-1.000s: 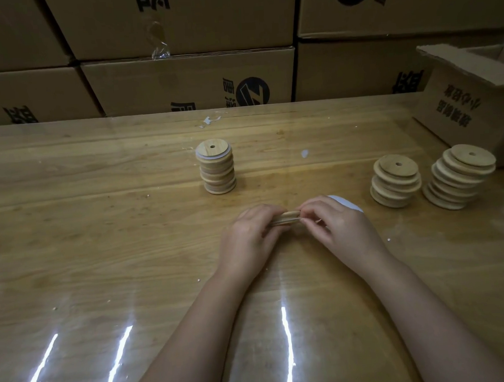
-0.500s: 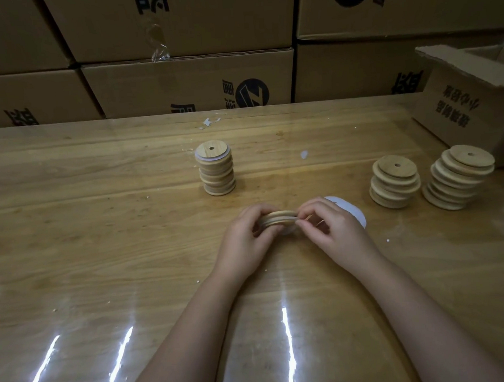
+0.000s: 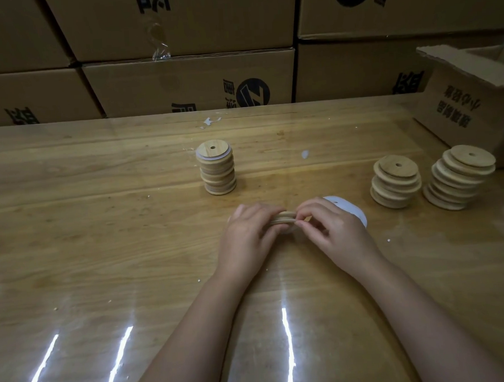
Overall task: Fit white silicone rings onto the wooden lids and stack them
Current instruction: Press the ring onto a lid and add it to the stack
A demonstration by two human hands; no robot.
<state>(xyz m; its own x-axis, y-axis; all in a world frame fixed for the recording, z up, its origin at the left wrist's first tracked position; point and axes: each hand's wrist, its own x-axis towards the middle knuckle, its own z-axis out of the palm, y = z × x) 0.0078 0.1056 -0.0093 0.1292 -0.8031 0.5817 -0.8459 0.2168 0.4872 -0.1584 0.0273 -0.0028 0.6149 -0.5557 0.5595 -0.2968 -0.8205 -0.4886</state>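
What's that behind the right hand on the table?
A white rounded piece, probably silicone rings, lies on the table behind the right hand holding the lid. Only its far edge shows; the hand covers the rest, so the count is hidden.

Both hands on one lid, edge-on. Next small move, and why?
Likely turn the lid and press round its rim to seat the ring: left hand and right hand both pinch it edge-on, the ring's seating is hidden, and it isn't on the finished stack yet.
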